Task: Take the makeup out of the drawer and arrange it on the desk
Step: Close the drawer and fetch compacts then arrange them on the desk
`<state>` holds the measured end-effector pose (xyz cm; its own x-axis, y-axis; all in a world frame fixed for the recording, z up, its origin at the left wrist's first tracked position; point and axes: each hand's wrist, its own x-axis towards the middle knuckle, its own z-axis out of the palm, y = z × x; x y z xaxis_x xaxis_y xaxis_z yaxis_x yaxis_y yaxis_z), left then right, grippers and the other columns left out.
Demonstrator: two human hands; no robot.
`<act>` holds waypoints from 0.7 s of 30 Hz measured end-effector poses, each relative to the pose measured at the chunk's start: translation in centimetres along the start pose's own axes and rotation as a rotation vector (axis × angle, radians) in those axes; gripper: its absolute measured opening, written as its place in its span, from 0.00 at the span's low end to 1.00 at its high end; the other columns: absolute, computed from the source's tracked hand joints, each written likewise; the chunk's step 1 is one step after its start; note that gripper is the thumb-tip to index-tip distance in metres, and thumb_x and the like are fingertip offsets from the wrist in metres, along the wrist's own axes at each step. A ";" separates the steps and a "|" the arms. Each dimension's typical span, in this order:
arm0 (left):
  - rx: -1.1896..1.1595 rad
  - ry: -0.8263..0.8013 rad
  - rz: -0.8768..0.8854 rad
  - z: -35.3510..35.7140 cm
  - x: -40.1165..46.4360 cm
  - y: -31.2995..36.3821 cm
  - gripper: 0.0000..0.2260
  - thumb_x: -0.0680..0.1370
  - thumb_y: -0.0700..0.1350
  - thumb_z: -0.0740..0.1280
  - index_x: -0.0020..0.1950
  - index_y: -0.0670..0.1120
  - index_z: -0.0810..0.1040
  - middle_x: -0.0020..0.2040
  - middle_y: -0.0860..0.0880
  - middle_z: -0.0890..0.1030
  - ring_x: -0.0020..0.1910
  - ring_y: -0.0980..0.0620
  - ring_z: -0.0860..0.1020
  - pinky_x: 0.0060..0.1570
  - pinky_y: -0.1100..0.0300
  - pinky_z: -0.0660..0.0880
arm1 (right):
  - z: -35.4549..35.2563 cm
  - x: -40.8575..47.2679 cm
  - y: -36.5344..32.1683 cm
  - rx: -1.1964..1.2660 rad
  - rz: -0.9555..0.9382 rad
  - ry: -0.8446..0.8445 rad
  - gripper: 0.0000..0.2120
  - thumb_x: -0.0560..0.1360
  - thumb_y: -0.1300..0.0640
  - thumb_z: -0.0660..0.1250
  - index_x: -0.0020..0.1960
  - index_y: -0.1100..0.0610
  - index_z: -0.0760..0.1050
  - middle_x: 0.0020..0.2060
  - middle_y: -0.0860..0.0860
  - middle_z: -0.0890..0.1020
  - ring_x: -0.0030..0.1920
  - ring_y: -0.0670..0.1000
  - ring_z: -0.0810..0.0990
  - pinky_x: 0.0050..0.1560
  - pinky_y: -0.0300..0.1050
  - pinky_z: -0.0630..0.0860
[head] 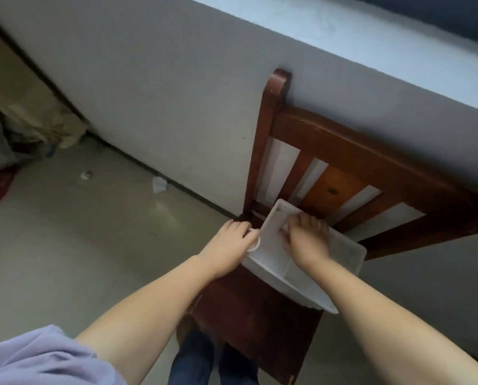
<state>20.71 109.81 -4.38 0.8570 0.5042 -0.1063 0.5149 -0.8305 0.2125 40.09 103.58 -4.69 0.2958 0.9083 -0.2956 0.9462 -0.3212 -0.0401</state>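
Note:
A white plastic drawer (346,252) lies tilted on the seat of a brown wooden chair (260,315). My left hand (229,243) is at the drawer's left side, its fingers curled round a thin white loop handle (256,241). Over the drawer's far left corner, my right hand (307,237) has its fingers bent down into the drawer. What lies under those fingers is hidden. No makeup shows inside the drawer.
The chair's slatted back (343,151) leans against a pale grey wall (163,93). Grey floor (79,245) spreads to the left, with small scraps of litter (159,184) near the wall. Cloth and bags (24,126) are piled at far left.

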 end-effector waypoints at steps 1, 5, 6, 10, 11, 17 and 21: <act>-0.015 0.022 -0.028 -0.6 -0.9 -0.5 0.18 0.77 0.43 0.62 0.67 0.43 0.68 0.62 0.42 0.72 0.58 0.42 0.71 0.66 0.51 0.61 | -0.7 -0.2 -0.5 -0.023 -0.028 0.021 0.20 0.78 0.44 0.55 0.65 0.54 0.66 0.62 0.55 0.71 0.61 0.57 0.68 0.66 0.53 0.59; -0.035 0.055 -0.190 -3.2 -5.6 -2.5 0.19 0.78 0.45 0.60 0.69 0.45 0.66 0.63 0.45 0.70 0.58 0.45 0.71 0.61 0.56 0.64 | -4.3 -0.6 -4.8 -0.084 -0.204 0.115 0.21 0.75 0.45 0.62 0.63 0.55 0.68 0.60 0.55 0.73 0.60 0.58 0.71 0.64 0.55 0.63; -0.070 0.063 -0.255 -3.7 -7.1 -3.0 0.20 0.77 0.44 0.60 0.69 0.45 0.65 0.63 0.46 0.69 0.58 0.45 0.70 0.59 0.56 0.65 | -5.1 -0.7 -6.5 -0.081 -0.259 0.124 0.20 0.74 0.47 0.63 0.62 0.56 0.69 0.61 0.56 0.73 0.60 0.58 0.71 0.62 0.54 0.66; -0.275 0.160 -0.557 -5.7 -15.1 -4.8 0.20 0.77 0.43 0.63 0.67 0.48 0.64 0.62 0.49 0.67 0.60 0.48 0.68 0.52 0.54 0.73 | -7.2 -1.9 -14.9 0.019 -0.506 0.146 0.16 0.75 0.53 0.65 0.56 0.64 0.71 0.59 0.60 0.72 0.59 0.62 0.71 0.53 0.51 0.72; -0.329 0.208 -0.637 -6.0 -17.5 -5.2 0.19 0.77 0.43 0.63 0.66 0.48 0.65 0.62 0.51 0.67 0.60 0.50 0.68 0.51 0.52 0.74 | -7.4 -2.5 -17.2 0.030 -0.558 0.141 0.16 0.76 0.52 0.64 0.56 0.64 0.70 0.60 0.59 0.72 0.60 0.61 0.70 0.54 0.51 0.72; -0.444 0.458 -1.032 -6.8 -36.0 -6.5 0.19 0.75 0.42 0.66 0.65 0.47 0.68 0.61 0.49 0.69 0.58 0.47 0.72 0.54 0.52 0.73 | -6.2 -9.0 -33.1 -0.077 -0.907 0.127 0.20 0.80 0.46 0.57 0.59 0.63 0.68 0.62 0.57 0.70 0.62 0.57 0.68 0.55 0.46 0.69; -0.449 0.594 -1.215 -6.1 -50.2 -5.8 0.20 0.74 0.40 0.68 0.65 0.44 0.70 0.61 0.46 0.71 0.60 0.46 0.72 0.58 0.57 0.70 | -4.1 -16.6 -44.1 -0.109 -1.098 0.090 0.17 0.77 0.49 0.60 0.58 0.62 0.67 0.59 0.57 0.70 0.60 0.58 0.68 0.55 0.46 0.68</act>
<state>-25.36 90.73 5.62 -0.2981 0.9532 -0.0503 0.7664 0.2704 0.5826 -5.98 103.76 5.85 -0.7072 0.7025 -0.0801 0.7052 0.6924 -0.1527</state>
